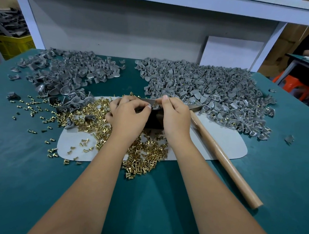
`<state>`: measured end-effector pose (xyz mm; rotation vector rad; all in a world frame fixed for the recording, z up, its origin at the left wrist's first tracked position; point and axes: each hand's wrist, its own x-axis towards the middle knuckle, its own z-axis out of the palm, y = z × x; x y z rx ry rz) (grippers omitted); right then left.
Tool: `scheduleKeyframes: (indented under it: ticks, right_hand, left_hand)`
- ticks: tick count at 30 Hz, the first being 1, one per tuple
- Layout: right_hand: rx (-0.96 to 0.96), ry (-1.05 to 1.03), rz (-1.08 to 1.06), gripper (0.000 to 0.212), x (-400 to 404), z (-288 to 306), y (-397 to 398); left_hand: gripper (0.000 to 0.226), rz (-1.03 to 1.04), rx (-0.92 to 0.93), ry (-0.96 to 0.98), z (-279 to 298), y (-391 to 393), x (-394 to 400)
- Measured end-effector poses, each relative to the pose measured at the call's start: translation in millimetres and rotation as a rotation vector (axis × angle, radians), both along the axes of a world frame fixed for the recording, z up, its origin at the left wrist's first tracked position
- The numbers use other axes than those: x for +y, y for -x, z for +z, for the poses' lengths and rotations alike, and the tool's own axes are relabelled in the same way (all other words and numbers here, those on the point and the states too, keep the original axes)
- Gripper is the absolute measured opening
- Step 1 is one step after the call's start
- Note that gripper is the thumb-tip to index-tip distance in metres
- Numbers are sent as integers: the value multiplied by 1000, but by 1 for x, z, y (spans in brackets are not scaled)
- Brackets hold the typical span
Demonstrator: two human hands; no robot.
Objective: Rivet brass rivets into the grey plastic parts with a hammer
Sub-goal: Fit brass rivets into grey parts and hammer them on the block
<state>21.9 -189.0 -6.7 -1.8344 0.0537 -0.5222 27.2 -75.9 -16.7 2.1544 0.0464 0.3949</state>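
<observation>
Both hands meet over a dark metal block (154, 119) at the middle of the table. My left hand (129, 115) and my right hand (176, 116) pinch a small grey plastic part (154, 107) between their fingertips on top of the block. Whether a rivet is in my fingers is hidden. Loose brass rivets (94, 115) are heaped on a grey mat (222, 140) under and left of my hands. A hammer with a wooden handle (224, 159) lies on the mat right of my right hand, its head (195, 107) beside the block.
Two big heaps of grey plastic parts lie behind: one at back left (70, 73), one at back right (207, 89) with brass pins showing. Stray rivets (34, 107) dot the green tabletop (16, 170). A white board (232, 52) leans at the back. Another person sits far right.
</observation>
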Motion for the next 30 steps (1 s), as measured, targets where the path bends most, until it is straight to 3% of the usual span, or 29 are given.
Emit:
scheduleKeyframes:
  ticks: [3,7,9,11,15,17,22,27,30]
  right_hand:
    - [-21,-82,65,25,-2,11,6]
    - [-234,324,-119,16,-13,22,13]
    - [-244,442,-168,18,-21,24,17]
    - [-135,618,-258,23,-34,20,23]
    - [398,971,-406,38,-66,7,35]
    - [538,1006,-368,39,-73,5,39]
    - [479,966,-350,32,-69,7,40]
    - [285,799,-431,19,-68,25,45]
    - [113,791,-344,21,-62,42,55]
  left_hand:
    - [9,4,13,-10,1,-1,1]
    - [7,7,15,-20,1,-1,2]
    - [7,1,17,-15,0,1,2]
    - [3,-1,12,-15,-1,2,2]
    - [10,15,-22,-82,-2,4,2]
    - [9,26,-40,-114,-2,5,1]
    - [12,43,-62,-173,-3,7,1]
    - [16,92,-119,-301,-1,11,-3]
    - [14,117,-128,-307,-1,11,-4]
